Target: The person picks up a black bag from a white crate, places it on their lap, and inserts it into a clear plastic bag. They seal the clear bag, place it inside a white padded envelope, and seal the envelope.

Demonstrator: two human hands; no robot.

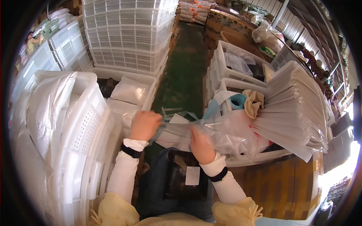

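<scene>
Clear bag [174,130]: It is thin and see-through, and it is up in the air between the two hands, over the far end of the lap. It goes past the right hand toward a heap of clear plastic [235,130]. I cannot tell where one stops and the other starts.
Left hand [146,125]: It is curled up at the left end of the bag. It is blurry, so I cannot tell if its grip is closed on the plastic.
Right hand [201,143]: Its grip is pinched on the bag, with the fingers pointing up and away.
Black pack [175,179]: It lies on the lap, below the hands. A white label [192,176] with small print is stuck on it.
Papers [178,119]: Some lie past the bag, above the green floor [181,71].
Left crates [88,122]: They are white with little holes, and shiny plastic [51,101] hangs over them. Just beside them, puffy white packs [130,90] sit in another crate.
Tall crates [130,37]: They are piled up at the back left.
Right side: A blue roll [237,101] is next to a cream cloth [253,104]. The cloth touches a big fan of thin white sheets [294,113]. A brown box [271,184] is lower down.
</scene>
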